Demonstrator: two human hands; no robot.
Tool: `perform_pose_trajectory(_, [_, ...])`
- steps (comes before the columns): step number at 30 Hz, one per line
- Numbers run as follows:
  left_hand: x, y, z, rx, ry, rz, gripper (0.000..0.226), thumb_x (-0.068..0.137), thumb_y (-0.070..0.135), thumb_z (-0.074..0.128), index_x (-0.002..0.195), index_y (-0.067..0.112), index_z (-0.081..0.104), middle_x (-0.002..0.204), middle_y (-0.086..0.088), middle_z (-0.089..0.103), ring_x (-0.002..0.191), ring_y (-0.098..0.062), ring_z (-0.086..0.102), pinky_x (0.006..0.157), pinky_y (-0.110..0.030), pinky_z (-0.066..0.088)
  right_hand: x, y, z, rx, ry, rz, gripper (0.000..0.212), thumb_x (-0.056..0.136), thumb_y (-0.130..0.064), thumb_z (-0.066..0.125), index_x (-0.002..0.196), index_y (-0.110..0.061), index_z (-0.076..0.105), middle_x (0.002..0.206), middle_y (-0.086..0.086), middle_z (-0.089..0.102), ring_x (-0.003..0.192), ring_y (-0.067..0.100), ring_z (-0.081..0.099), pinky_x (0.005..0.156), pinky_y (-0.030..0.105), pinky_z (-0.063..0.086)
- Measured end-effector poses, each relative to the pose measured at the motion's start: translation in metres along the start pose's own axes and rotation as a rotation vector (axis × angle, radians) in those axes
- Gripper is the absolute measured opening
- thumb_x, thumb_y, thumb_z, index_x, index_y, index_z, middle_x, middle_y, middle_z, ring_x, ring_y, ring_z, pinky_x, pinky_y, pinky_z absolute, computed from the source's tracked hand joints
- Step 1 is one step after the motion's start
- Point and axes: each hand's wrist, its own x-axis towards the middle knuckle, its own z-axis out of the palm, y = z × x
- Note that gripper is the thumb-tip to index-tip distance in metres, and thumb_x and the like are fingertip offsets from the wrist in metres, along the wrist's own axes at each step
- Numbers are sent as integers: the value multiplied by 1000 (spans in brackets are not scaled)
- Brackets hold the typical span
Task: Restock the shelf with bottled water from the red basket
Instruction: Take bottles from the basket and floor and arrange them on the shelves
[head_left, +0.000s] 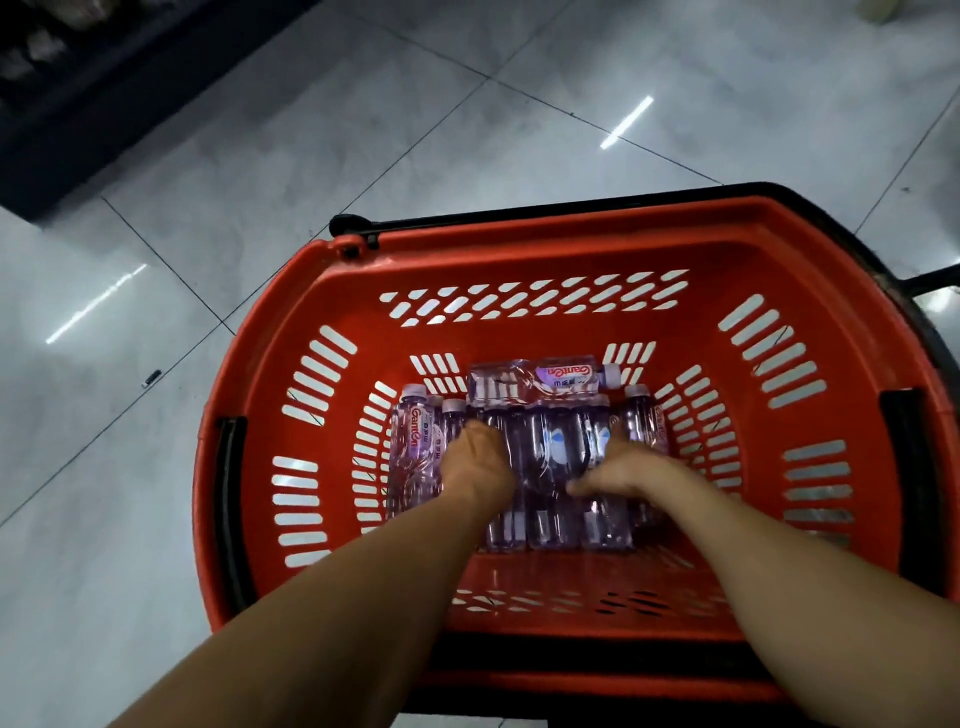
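Inside red basket (519, 249), left hand (475, 462) and right hand (626, 467) reach onto water bottles (550, 452); fingers buried among them, grip cannot be told

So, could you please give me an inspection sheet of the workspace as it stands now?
Surface: glossy grey tiled floor, with strip-light reflections.
Job's things: red basket stands on the floor; water bottles lie in its bottom, and one crosswise bottle lies on top at the far end.
Clutter: small dark object on the floor, left of the basket.
Grippers: left hand and right hand both rest on the bottles; fingertips hidden, grip unclear.
Cables: nothing seen.
Surroundings: dark shelf at the upper left, contents blurred.
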Motion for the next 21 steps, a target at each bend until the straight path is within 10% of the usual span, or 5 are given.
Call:
perform_pose_trajectory(5, [-1,-2,-3,-267,-13,-182,14,86,1,65,97,3,57,88,-6,54,70,-12,54,47,-17,43,9,-1,3,-59,-16,22,124,79,-26,78,151,-15,-23,160,22,15,141,41,31,111,50,37])
perform_pose_trajectory(8, [-6,3,1,-515,-66,-299,11,87,6,67,90,3,58,83,-11,62,68,-17,62,43,-18,48,4,0,-7,93,-4,-13,79,86,-2,65,151,1,21,120,21,61,99,34,65,77,38,57])
perform_pose_trajectory(10, [-5,8,10,-523,-124,-323,20,86,8,69,99,-1,58,87,-14,66,73,-22,68,51,-25,56,-1,2,-14,138,67,-23,69,92,-3,52,151,1,16,110,19,61,76,25,63,58,30,54])
perform_pose_trajectory(17, [-6,3,16,-294,-110,-262,71,81,13,75,139,6,35,136,-22,44,118,-36,53,94,-37,54,-1,7,-6,-26,-15,-42,130,75,-28,83,151,-14,-22,162,15,7,146,38,19,116,45,30])
perform_pose_trajectory(21, [-3,8,21,-562,-136,-356,59,84,6,71,134,-2,41,115,-20,60,92,-28,66,61,-25,58,-7,8,-13,81,-46,-3,120,77,-20,81,153,-8,-11,160,17,18,141,37,31,107,44,41])
